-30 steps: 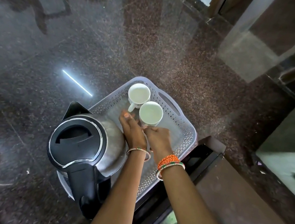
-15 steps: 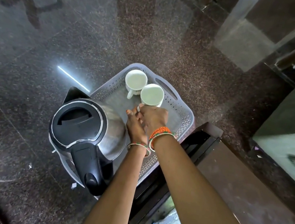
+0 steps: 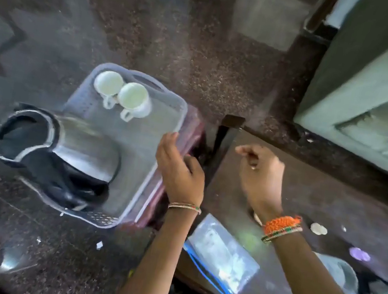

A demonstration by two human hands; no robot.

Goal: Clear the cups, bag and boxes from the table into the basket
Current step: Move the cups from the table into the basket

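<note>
We are looking down on a dark speckled stone floor (image 3: 17, 232) and a brown counter (image 3: 321, 195) under our right hand (image 3: 260, 176). Left of our left hand (image 3: 178, 170), the grey basket (image 3: 107, 222) is holding two white cups (image 3: 109, 82) (image 3: 134, 97) and one steel kettle (image 3: 57, 148). One clear bag (image 3: 223, 253) is lying nearer us. Both hands are hanging loosely curled, holding nothing. No writing is readable.

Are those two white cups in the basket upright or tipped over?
Upright: both cups show open mouths upward inside the basket.
</note>
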